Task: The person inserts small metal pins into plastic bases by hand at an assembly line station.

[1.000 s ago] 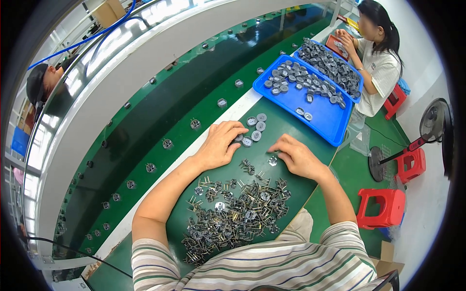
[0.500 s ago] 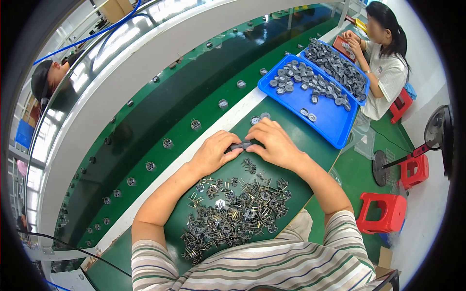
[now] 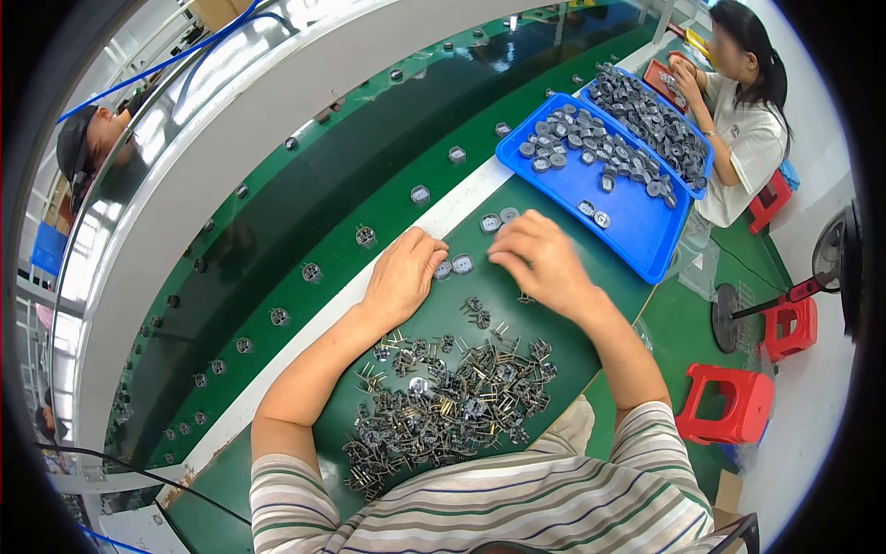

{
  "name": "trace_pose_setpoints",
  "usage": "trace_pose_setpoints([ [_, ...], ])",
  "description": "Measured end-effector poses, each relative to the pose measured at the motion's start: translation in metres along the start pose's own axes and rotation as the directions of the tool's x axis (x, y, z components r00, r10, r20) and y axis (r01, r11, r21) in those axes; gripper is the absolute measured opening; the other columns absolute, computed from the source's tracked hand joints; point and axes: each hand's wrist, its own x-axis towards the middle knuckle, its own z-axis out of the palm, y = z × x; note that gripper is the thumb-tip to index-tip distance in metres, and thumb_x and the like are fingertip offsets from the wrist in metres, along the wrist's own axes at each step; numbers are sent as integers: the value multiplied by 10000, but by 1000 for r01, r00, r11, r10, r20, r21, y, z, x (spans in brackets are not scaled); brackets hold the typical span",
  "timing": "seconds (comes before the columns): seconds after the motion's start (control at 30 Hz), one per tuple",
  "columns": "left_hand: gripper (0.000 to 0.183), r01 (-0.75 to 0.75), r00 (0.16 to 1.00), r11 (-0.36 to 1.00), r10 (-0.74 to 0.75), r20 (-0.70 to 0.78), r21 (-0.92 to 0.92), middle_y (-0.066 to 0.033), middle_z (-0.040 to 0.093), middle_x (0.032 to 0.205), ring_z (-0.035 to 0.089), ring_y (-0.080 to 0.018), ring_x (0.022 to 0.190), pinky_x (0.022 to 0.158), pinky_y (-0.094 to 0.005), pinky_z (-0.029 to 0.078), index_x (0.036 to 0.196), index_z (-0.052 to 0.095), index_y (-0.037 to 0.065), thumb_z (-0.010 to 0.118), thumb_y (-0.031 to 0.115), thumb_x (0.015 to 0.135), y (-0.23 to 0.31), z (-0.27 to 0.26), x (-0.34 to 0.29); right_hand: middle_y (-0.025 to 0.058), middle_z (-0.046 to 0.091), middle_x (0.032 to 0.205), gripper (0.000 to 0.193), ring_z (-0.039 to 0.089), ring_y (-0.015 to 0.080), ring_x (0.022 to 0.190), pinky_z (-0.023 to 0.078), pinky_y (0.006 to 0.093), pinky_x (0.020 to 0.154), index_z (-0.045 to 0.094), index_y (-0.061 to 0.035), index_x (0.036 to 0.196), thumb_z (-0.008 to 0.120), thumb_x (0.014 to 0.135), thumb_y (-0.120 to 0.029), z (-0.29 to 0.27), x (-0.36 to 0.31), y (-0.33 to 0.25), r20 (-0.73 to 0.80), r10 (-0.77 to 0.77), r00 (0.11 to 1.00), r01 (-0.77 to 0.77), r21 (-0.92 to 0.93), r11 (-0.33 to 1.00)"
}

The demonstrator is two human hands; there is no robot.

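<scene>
Two small round grey housings with pale inner faces lie side by side on the green table, the left housing (image 3: pixel 443 269) and the right housing (image 3: pixel 462 264). My left hand (image 3: pixel 402 277) has its fingers bent together at the edge of the left one, covering part of it. To the right, my right hand (image 3: pixel 546 268) is slightly blurred and apart from both, its thumb and fingers spread with nothing seen between them. A small pronged metal part (image 3: pixel 525 297) shows below its palm. Two more housings (image 3: pixel 490 223) rest beyond. Nearer me is a pile of pronged metal parts (image 3: pixel 452 397).
A blue tray (image 3: pixel 637 249) of grey housings stands at the far right, with another full tray (image 3: pixel 646 120) behind. Along the left runs a green conveyor (image 3: pixel 388 208) carrying spaced parts. A co-worker (image 3: pixel 743 138) sits beyond; red stools (image 3: pixel 729 402) and a fan (image 3: pixel 835 258) stand right.
My hands have parted. The grey pieces held between them are now on the table as two housings. My right hand has moved right and its fingers have opened.
</scene>
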Motion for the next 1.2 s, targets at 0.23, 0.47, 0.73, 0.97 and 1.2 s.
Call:
trace_pose_setpoints([
  [0.23, 430, 22, 997, 975, -4, 82, -220, -47, 634, 1012, 627, -250, 1002, 866, -373, 520, 1189, 734, 57, 888, 249, 837, 7, -8, 6, 109, 654, 1144, 270, 608, 304, 1150, 471, 433, 1037, 742, -65, 1196, 740, 929, -110, -40, -41, 7, 400, 143, 906, -190, 82, 978],
  [0.47, 440, -53, 983, 975, 88, 158, -217, -65, 650, 1043, 642, -266, 1010, 882, -383, 516, 1129, 754, 76, 922, 282, 779, -3, 1, 5, 110, 641, 1090, 239, 616, 314, 1115, 517, 428, 986, 743, -55, 1137, 760, 904, -108, -25, -52, 0, 356, 106, 929, -160, 125, 979],
  [0.73, 430, -22, 997, 986, 35, 76, -166, -87, 654, 1049, 656, -291, 1012, 897, -410, 526, 1118, 739, 85, 904, 325, 802, 3, 0, 7, 134, 635, 973, 129, 641, 352, 993, 543, 476, 861, 650, -28, 978, 740, 904, -84, -9, -28, 22, 331, -63, 941, -46, 310, 950],
  [0.97, 361, -59, 994, 996, 64, 87, -66, -105, 626, 1042, 642, -330, 1014, 876, -440, 511, 1089, 675, 79, 776, 355, 880, 10, -5, 12, 160, 634, 944, 115, 648, 377, 910, 519, 462, 801, 616, 3, 948, 722, 910, -16, 8, -29, 23, 328, -138, 934, -61, 530, 846],
  [1.2, 495, -69, 995, 997, 68, 68, 21, -105, 608, 1121, 631, -332, 1084, 924, -465, 497, 1153, 646, 116, 835, 396, 791, 17, -2, 0, 136, 686, 959, 102, 685, 306, 873, 539, 399, 736, 696, 2, 931, 784, 881, -4, 9, -36, 21, 332, -83, 939, -131, 573, 809],
])
